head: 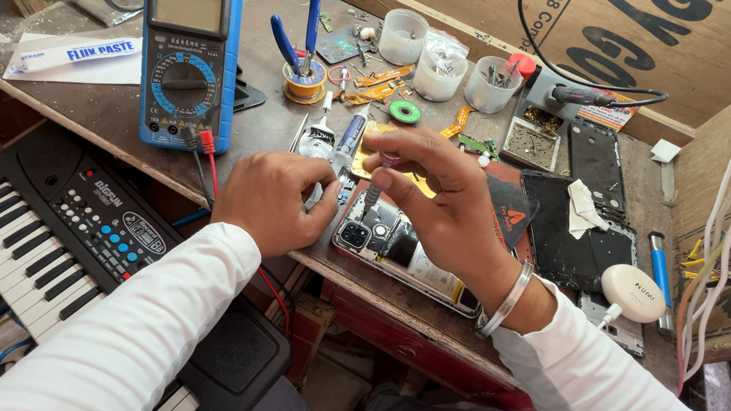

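our left hand (267, 200) gripped the opened phone (398, 248) at the bench edge (147, 163); our right hand (444, 203) pinched a screwdriver (375, 189) upright on it. parts crowded behind, multimeter (185, 60) to the left.

Both arms are reaching forward in white sleeves, converging toward the middle. The left hand (267, 200) is lying knuckles up, fingers curled inward and thumb pressing toward the fingertips at its right side. The right hand (444, 203) is arching above it, wrist raised and wearing a metal bangle (507, 301), with thumb and forefinger pinching together and pointing downward, remaining fingers spreading loosely.
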{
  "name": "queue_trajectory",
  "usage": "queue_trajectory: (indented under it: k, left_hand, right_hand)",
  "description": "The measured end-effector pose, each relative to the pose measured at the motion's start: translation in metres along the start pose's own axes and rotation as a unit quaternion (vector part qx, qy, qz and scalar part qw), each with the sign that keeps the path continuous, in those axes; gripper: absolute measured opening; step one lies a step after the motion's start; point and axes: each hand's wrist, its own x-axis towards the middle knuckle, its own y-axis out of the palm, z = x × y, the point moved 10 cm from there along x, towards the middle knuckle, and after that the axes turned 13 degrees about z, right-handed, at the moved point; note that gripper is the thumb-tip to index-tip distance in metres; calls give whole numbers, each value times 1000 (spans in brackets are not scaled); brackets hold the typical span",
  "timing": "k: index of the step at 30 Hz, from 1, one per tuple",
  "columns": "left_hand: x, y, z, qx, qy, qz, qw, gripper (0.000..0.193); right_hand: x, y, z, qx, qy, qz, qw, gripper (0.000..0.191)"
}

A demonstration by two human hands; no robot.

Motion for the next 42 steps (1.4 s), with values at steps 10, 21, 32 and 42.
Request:
queue_trajectory:
  k: [10,21,32,42]
  left_hand:
    - [1,0,2,-1,0,-1,1000,20]
    - [4,1,2,-1,-1,1,1000,19]
    - [4,0,2,1,2,-2,1000,19]
    - [4,-1,3,-5,-5,2,1000,19]
  right_hand:
    - [2,2,0,-48,-18,2,999,35]
    - [2,-3,-5,2,-22,-10,1000,37]
    - [2,-1,5,-97,-26,-1,995,39]
    - [0,-1,1,-64,-26,-1,998,40]
